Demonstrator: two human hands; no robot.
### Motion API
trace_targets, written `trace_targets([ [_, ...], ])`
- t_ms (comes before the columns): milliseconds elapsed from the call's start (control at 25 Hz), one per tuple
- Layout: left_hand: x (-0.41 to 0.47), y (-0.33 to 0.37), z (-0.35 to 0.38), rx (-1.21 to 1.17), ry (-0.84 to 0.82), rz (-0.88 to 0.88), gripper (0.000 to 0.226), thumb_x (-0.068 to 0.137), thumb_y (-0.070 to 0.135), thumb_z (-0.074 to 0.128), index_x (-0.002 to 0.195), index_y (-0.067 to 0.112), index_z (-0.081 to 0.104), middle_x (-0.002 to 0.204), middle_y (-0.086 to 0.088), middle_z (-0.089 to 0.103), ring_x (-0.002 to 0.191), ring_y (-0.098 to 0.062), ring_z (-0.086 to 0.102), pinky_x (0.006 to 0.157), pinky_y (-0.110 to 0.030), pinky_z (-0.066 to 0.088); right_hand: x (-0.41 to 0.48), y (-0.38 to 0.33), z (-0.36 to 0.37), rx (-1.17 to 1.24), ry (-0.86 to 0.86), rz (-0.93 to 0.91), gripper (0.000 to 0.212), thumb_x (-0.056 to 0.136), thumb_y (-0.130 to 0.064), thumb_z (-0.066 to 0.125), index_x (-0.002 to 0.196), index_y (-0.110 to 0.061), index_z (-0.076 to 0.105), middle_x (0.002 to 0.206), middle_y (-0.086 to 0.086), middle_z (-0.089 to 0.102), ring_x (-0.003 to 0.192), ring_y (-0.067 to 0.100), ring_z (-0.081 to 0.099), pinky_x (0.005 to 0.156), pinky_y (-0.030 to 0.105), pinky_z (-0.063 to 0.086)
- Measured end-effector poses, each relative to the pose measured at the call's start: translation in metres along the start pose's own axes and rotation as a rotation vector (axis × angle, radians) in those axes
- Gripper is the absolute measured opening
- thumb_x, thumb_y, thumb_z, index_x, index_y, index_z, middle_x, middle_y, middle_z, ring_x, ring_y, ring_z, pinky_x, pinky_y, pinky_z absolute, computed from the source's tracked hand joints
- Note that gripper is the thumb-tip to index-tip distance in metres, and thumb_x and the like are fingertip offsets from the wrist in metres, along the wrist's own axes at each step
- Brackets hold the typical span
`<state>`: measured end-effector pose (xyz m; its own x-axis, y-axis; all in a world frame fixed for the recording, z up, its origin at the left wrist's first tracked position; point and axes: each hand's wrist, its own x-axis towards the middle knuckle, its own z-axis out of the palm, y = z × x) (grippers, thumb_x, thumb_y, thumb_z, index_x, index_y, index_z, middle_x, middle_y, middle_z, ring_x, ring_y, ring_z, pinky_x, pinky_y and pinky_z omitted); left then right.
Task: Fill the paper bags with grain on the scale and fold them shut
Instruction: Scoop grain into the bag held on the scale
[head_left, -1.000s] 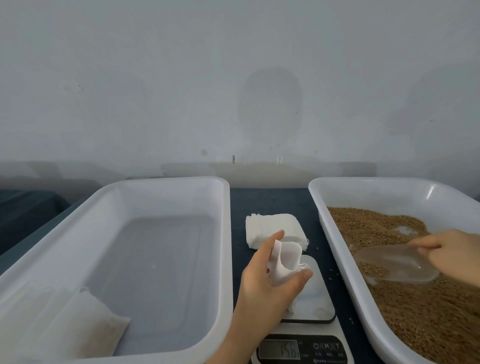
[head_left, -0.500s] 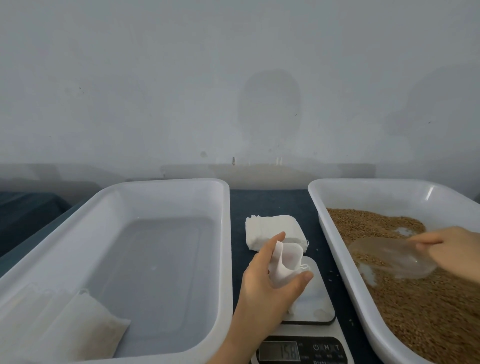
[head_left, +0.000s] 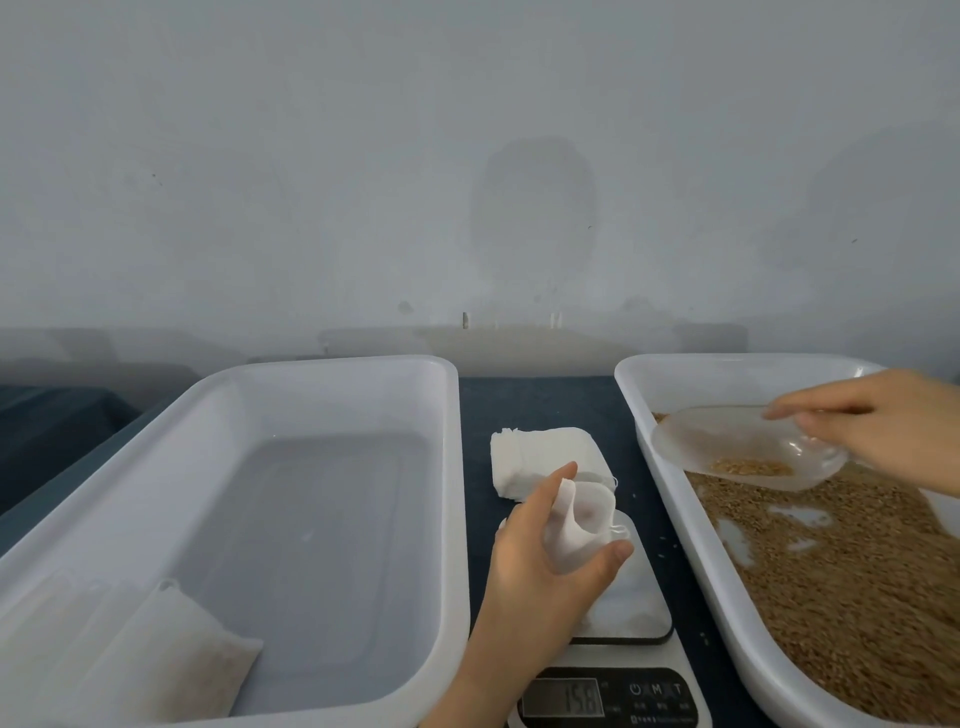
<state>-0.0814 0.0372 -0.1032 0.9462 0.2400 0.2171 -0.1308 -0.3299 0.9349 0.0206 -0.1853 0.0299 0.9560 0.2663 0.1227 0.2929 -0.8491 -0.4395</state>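
Note:
My left hand (head_left: 540, 561) holds a small white paper bag (head_left: 584, 519) upright on the scale (head_left: 631, 597), its mouth spread between thumb and fingers. The scale's display (head_left: 563, 699) reads 158. My right hand (head_left: 883, 428) grips a clear plastic scoop (head_left: 737, 447) by its handle, lifted above the brown grain (head_left: 841, 582) in the right white tray (head_left: 675, 499). A little grain lies in the scoop. The scoop's lip points left, apart from the bag.
A stack of flat white bags (head_left: 540, 457) lies on the dark tabletop behind the scale. The large white tray (head_left: 452, 467) on the left holds one filled, folded bag (head_left: 166, 654) in its near left corner. A grey wall stands behind.
My right hand has lifted the scoop up out of the grain with a small amount inside and moved it farther back. My left hand and the bag have stayed on the scale.

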Motion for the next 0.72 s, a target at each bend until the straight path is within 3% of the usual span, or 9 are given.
trace_targets([
  [80,0.000,0.000,0.000,-0.005,0.002,0.004,0.062,0.070,0.057,0.070,0.122,0.063,0.037,0.124,0.024,0.051,0.116,-0.012,0.051,0.099,-0.033,0.048,-0.004,-0.017,0.000,-0.054,-0.036,-0.035,0.029,0.091,-0.029,0.055,0.084,-0.057,0.059,0.113,-0.015,0.065,0.087,0.007,0.060,0.085,0.036,0.046],
  [160,0.001,0.000,0.000,0.004,0.010,0.007,0.059,0.072,0.057,0.070,0.118,0.068,0.036,0.123,0.027,0.050,0.116,-0.009,0.050,0.099,-0.032,0.047,-0.006,-0.030,0.001,-0.087,-0.069,-0.041,0.024,0.092,-0.032,0.053,0.086,-0.055,0.059,0.103,-0.014,0.068,0.062,0.000,0.062,0.076,0.030,0.049],
  [200,0.001,0.000,0.000,0.006,0.011,0.008,0.058,0.072,0.057,0.070,0.116,0.069,0.035,0.123,0.027,0.050,0.116,-0.009,0.050,0.100,-0.033,0.047,-0.007,-0.034,0.002,-0.111,-0.081,-0.038,0.023,0.092,-0.033,0.052,0.088,-0.053,0.061,0.096,-0.012,0.071,0.043,-0.003,0.054,0.069,0.027,0.047],
  [280,0.002,-0.001,0.000,0.000,0.015,0.012,0.058,0.073,0.056,0.070,0.118,0.067,0.036,0.125,0.024,0.050,0.118,-0.011,0.049,0.101,-0.037,0.046,-0.004,-0.038,0.006,-0.186,-0.077,-0.040,0.022,0.093,-0.036,0.050,0.092,-0.053,0.064,0.090,-0.013,0.072,0.030,-0.002,0.045,0.067,0.025,0.039],
  [480,0.003,-0.004,0.001,-0.006,0.015,0.016,0.063,0.069,0.061,0.069,0.124,0.061,0.037,0.125,0.023,0.051,0.119,-0.009,0.047,0.102,-0.032,0.043,0.003,-0.047,0.010,-0.325,-0.024,-0.064,0.027,0.094,-0.033,0.046,0.089,-0.053,0.063,0.094,-0.023,0.067,0.055,-0.004,0.041,0.085,0.032,0.036],
  [600,0.002,-0.002,-0.001,-0.010,0.005,0.037,0.064,0.067,0.060,0.069,0.125,0.059,0.040,0.118,0.026,0.054,0.116,-0.001,0.047,0.095,-0.020,0.041,0.001,-0.060,0.012,-0.400,-0.020,-0.101,0.033,0.092,-0.023,0.045,0.087,-0.050,0.063,0.082,-0.028,0.058,0.077,0.004,0.043,0.078,0.032,0.020],
  [720,0.002,-0.002,-0.002,-0.017,-0.007,0.057,0.055,0.074,0.050,0.072,0.123,0.048,0.047,0.108,0.024,0.060,0.105,0.006,0.052,0.081,-0.012,0.044,0.001,-0.074,0.014,-0.478,-0.042,-0.130,0.035,0.087,-0.018,0.045,0.081,-0.046,0.064,0.078,-0.020,0.062,0.083,0.011,0.049,0.076,0.035,0.018],
])
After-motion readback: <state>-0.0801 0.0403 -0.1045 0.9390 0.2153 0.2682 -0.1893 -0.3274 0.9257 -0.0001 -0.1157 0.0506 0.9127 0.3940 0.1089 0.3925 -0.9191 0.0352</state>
